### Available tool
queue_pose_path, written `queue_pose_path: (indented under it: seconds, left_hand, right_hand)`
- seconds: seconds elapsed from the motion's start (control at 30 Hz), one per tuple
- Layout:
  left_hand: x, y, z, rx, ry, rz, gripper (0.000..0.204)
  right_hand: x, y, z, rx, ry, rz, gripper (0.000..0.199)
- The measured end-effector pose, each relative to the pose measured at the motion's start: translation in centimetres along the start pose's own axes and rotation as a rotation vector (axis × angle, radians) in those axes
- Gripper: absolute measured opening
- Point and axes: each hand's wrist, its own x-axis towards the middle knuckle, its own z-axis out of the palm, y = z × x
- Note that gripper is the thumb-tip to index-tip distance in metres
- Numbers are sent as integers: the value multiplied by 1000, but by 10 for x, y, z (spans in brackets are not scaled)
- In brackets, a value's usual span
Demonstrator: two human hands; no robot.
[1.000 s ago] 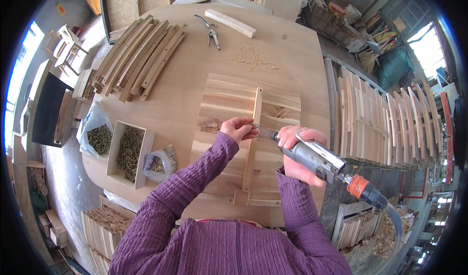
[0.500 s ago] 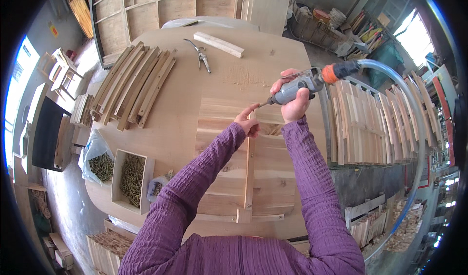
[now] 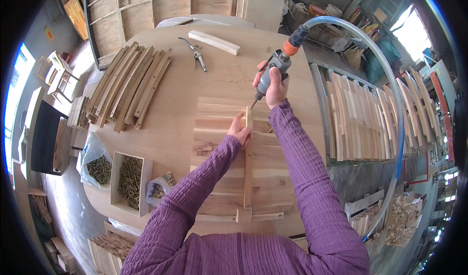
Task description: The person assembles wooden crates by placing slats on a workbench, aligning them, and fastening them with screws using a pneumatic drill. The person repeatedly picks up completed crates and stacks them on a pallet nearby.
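Sleeves (image 3: 200,185): purple; stretched over the table (image 3: 170,129) from the lower edge.
Rail (image 3: 265,216): laid along the near edge of the panel (image 3: 273,182).
Box (image 3: 145,187): filled with screws (image 3: 129,177); flanked by two bags, the left one (image 3: 90,153) also screw-filled.
Strip (image 3: 248,177): laid lengthwise down the panel's middle.
Left hand (image 3: 240,130): rested on the strip toward its far end; whether it is gripped cannot be told.
Right hand (image 3: 275,86): clamped around the driver (image 3: 265,80).
Driver: tilted, bit pointed down at the strip's far end; contact not resolved. Fed by a clear hose (image 3: 399,94).
Bars (image 3: 129,87): stacked at left.
Sawdust (image 3: 236,74): scattered beyond the panel.
Air gun (image 3: 198,56): laid near a block (image 3: 214,42).
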Motion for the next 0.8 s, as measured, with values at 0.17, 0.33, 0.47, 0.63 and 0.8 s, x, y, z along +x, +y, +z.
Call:
queue_pose_path:
  seconds: [0.17, 0.33, 0.47, 0.63, 0.8]
  left_hand:
    - [-71, -32, -8, 318, 11, 195, 58]
    - [-153, -24, -16, 490, 19, 191, 54]
    - [-198, -33, -28, 616, -2, 206, 50]
    - [-237, -42, -41, 832, -25, 266, 44]
    - [-246, -49, -46, 852, 39, 544, 37]
  right_hand:
    - [-2, 2, 0, 42, 12, -31, 51]
    - [-4, 6, -1, 56, 22, -42, 49]
    - [-4, 6, 3, 44, 29, -15, 50]
    - [-5, 7, 4, 39, 23, -19, 49]
    - [-3, 7, 3, -84, 2, 3, 55]
